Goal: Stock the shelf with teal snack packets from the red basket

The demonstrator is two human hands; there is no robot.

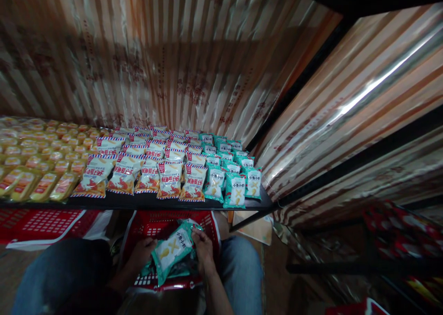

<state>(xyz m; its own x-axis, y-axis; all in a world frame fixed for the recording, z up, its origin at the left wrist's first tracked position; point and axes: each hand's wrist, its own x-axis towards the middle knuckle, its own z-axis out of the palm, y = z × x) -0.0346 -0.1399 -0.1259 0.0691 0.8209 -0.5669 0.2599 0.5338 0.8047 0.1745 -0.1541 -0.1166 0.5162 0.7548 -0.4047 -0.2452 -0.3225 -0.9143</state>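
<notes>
My left hand (141, 254) and my right hand (203, 249) both grip a small stack of teal snack packets (172, 250) over a red plastic basket (157, 222) between my knees. The left hand holds the lower left end, the right hand pinches the upper right end. Above them is a dark shelf (138, 202) with rows of the same teal packets (235, 188) at its right end, white-and-red packets (169, 179) in the middle and yellow-orange packets (41, 186) on the left.
Striped foil-like sheeting (173, 66) covers the wall behind the shelf and the side to the right. A black shelf frame (346, 165) runs along the right. Red packaged goods (398, 227) lie low on the right. A red-and-white bag (44, 225) sits under the shelf at left.
</notes>
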